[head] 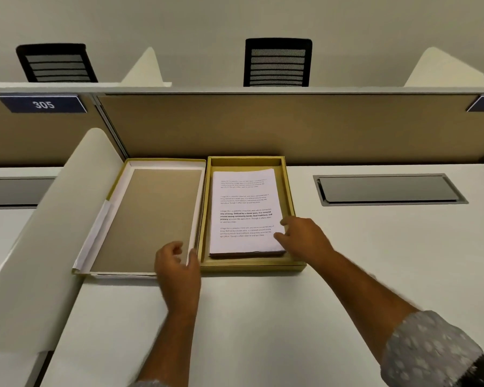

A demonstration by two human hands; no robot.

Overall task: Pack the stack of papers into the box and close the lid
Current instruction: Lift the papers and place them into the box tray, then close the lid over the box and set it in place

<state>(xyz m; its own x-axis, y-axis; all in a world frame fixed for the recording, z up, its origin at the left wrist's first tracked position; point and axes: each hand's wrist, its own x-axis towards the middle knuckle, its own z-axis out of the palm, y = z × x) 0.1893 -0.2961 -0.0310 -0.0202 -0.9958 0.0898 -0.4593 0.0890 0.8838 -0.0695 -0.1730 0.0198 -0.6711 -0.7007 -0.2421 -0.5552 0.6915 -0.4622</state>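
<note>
A shallow yellow box (289,191) lies on the white desk against the back partition. The stack of printed papers (245,208) lies flat inside it. The lid (151,216) lies upturned to the box's left, its brown inside facing up. My right hand (302,238) rests over the stack's near right corner, fingers spread and touching the top sheet. My left hand (178,268) is at the lid's near right corner, thumb and fingers curled around the lid's edge beside the box.
A white curved divider (48,241) stands left of the lid. A tan partition (263,124) closes the back of the desk. A grey cable hatch (389,189) is set into the desk right of the box. Two black chairs stand behind the partition.
</note>
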